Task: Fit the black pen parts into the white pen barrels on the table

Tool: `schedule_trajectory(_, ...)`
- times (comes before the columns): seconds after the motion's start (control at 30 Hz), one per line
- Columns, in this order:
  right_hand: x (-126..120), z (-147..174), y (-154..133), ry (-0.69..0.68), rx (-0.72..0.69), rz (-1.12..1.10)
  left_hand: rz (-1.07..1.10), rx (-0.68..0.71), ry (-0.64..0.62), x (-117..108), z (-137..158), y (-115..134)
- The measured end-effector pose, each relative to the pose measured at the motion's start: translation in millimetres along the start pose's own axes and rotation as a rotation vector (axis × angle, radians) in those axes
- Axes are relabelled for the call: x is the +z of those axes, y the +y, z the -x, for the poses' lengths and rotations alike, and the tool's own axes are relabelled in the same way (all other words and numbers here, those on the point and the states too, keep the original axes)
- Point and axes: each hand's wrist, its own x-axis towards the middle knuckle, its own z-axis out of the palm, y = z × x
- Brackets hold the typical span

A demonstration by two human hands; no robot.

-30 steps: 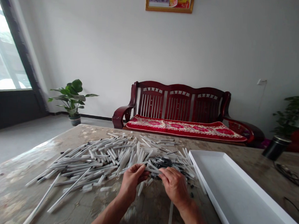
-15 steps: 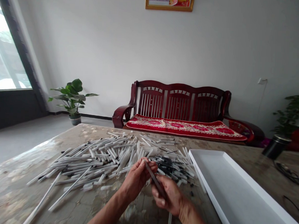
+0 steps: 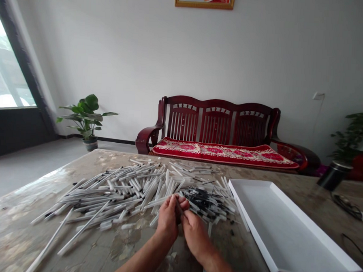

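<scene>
Close together over the near edge of the pile, my left hand point(image 3: 168, 217) and my right hand point(image 3: 197, 235) both close round a slim dark brown stick point(image 3: 179, 209). Only a short length of it shows between the fingers; its exact kind is unclear. Just beyond lies a wide heap of white, translucent pen barrels point(image 3: 130, 190), several with black ends. Beside it, behind my right hand, is a smaller cluster of black pen parts point(image 3: 204, 202). A clear tube point(image 3: 209, 229) lies partly hidden by my right hand.
A shallow white box tray point(image 3: 304, 231) sits on the right of the stone-patterned table point(image 3: 102, 253). Two long tubes point(image 3: 49, 242) stick out at the near left. A black cylinder point(image 3: 334, 176) and a cable point(image 3: 346, 205) are at the far right. A wooden bench point(image 3: 217, 121) stands behind.
My right hand has moved up and left along the brown stick, closer to my left hand. Less of the stick shows now.
</scene>
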Motion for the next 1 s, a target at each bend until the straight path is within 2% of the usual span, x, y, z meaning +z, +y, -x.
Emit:
schedule_trajectory(0.17, 5, 5, -8, -0.002, -0.032, 0.425, 0.08, -0.027, 0.003, -1, -5, -1)
schedule_trajectory(0.27, 10, 12, -9, -0.035, -0.079, 0.604, 0.048, 0.024, 0.108, -6, -12, 8)
schedule_trajectory(0.33, 12, 14, -7, -0.062, -0.099, 0.638, 0.012, 0.06, 0.19, -12, -17, 17)
schedule_trajectory(0.4, 8, 12, -3, -0.05, -0.078, 0.557, -0.013, 0.044, 0.183, -18, -20, 24)
schedule_trajectory(0.5, -6, 1, 6, 0.018, -0.052, 0.314, -0.015, 0.046, 0.062, -21, -17, 27)
schedule_trajectory(0.6, -25, -12, 20, 0.156, -0.056, 0.09, -0.043, 0.064, -0.075, -15, -11, 21)
schedule_trajectory(0.73, -45, -21, 36, 0.309, 0.021, -0.048, -0.156, 0.055, -0.225, -6, -3, 15)
schedule_trajectory(0.9, -48, -18, 35, 0.242, 0.05, -0.054, -0.369, 0.235, -0.224, -5, 3, 14)
schedule_trajectory(1.0, -41, -13, 28, 0.162, -0.069, 0.025, -0.438, 0.205, -0.251, -5, 5, 6)
